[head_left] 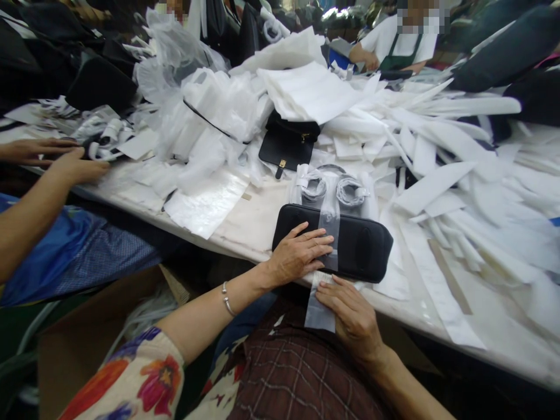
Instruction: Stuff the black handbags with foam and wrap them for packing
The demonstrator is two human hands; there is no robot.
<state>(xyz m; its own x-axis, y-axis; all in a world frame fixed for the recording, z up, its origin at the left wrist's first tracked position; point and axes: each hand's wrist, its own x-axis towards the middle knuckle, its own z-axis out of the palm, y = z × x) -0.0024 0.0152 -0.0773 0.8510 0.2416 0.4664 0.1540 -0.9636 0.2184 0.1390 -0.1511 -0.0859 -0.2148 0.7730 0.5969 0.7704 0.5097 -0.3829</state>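
Observation:
A black handbag (363, 248) lies on its side at the table's front edge. Across its middle runs a translucent plastic strip (329, 224). My left hand (301, 251) rests flat on the bag and the strip, its fingers stretched out. The strip's loose end (319, 315) hangs over the table edge, and my right hand (350, 312) grips it between thumb and fingers. Just behind the bag, two wrapped handle coils (314, 188) in white and clear wrapping sit side by side.
Another black bag (286, 149) lies farther back under white foam sheets (308, 90). Crumpled plastic bags (219, 111) are heaped left of it, white foam strips (437, 134) to the right. At left, a co-worker's hands (79, 166) handle wrapped parts. A cardboard box (87, 332) stands below the table.

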